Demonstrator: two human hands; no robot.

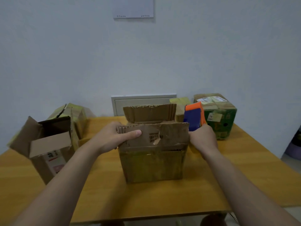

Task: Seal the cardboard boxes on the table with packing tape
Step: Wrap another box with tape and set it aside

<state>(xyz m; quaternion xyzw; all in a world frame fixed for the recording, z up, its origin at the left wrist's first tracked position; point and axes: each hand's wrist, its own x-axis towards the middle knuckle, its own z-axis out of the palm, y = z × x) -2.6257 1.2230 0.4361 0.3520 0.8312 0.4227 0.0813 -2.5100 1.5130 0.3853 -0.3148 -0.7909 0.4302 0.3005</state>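
A worn brown cardboard box (153,162) stands in the middle of the wooden table (146,198), its near and far flaps upright. My left hand (114,136) grips the left end of the near flap, thumb across its front. My right hand (202,138) holds an orange and blue tape dispenser (194,117) upright at the box's right top corner. The dispenser's lower part is hidden behind the flap and my hand.
An open box (48,154) with a white label stands at the left, a yellow-taped box (73,116) behind it. At the back right sit a small taped box (180,108) and a green box (218,118) with labels. A white wall panel (143,101) is behind.
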